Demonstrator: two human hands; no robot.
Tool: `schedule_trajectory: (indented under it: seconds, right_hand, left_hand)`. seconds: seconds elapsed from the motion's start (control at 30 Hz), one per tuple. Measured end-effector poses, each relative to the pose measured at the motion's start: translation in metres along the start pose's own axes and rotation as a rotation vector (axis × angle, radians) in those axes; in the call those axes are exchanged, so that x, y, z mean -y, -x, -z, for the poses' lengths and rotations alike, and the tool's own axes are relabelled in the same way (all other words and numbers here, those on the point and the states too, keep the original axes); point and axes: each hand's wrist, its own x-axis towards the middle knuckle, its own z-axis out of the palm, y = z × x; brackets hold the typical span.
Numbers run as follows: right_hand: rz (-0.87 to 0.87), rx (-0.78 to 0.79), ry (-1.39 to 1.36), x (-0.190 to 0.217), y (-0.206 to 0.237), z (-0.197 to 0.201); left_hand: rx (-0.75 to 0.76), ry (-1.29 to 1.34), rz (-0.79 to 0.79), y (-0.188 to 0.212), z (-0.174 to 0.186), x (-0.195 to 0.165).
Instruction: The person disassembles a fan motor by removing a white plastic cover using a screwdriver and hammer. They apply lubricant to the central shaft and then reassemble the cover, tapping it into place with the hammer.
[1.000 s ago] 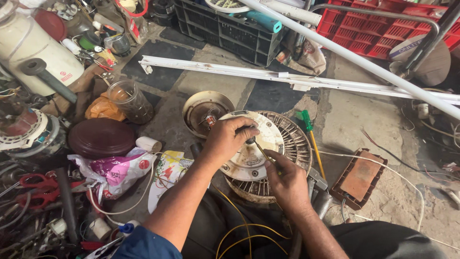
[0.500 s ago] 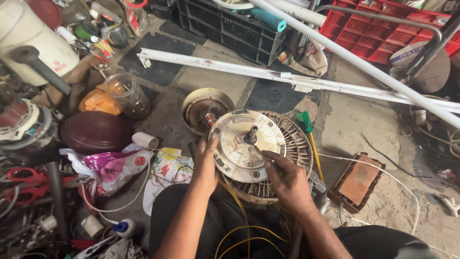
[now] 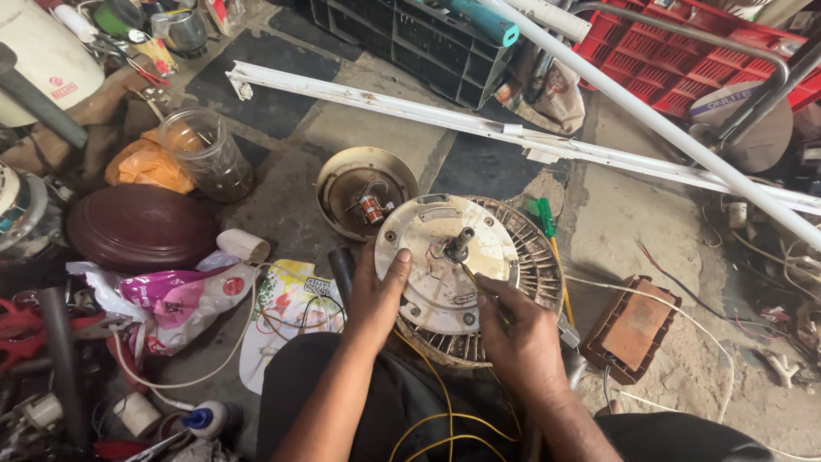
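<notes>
Both hands steady the motor (image 3: 466,274), probably heavy and rigid: left hand (image 3: 376,295) spread flat on its rim, right hand (image 3: 522,334) pinching a thin tool (image 3: 479,287).

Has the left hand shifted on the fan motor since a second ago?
Yes. The left hand slid off the centre shaft, which it covered before, down to the left edge of the motor's cream cover plate.

Beside the knee we see a crumpled pink-and-white plastic packet (image 3: 184,304) and a flat yellow-green printed wrapper (image 3: 286,312) (both on the floor); a small red label (image 3: 62,87) marks the cream canister (image 3: 38,60) far left.
</notes>
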Motion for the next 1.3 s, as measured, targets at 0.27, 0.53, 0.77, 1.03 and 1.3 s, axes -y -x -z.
schedule_trajectory:
  seconds: [0.27,0.53,0.77,1.03,1.3]
  right_hand:
    - [-0.154,0.090,-0.100,0.003,-0.005,0.007]
    - [0.012,0.081,0.023,-0.006,-0.009,0.013]
    - [-0.057,0.064,0.145,0.001,-0.006,0.008]
    - [-0.036,0.064,0.043,0.004,-0.009,0.012]
    - [0.081,0.166,0.206,0.027,-0.036,-0.003]
  left_hand:
    - [-0.006,-0.060,-0.086,0.011,-0.010,-0.005]
    - [0.003,-0.054,-0.080,0.014,-0.011,-0.008]
    - [-0.019,-0.069,-0.077,0.014,-0.013,-0.002]
    - [-0.021,-0.007,-0.054,0.015,-0.013,0.007]
    - [0.016,0.053,0.041,0.016,-0.021,0.003]
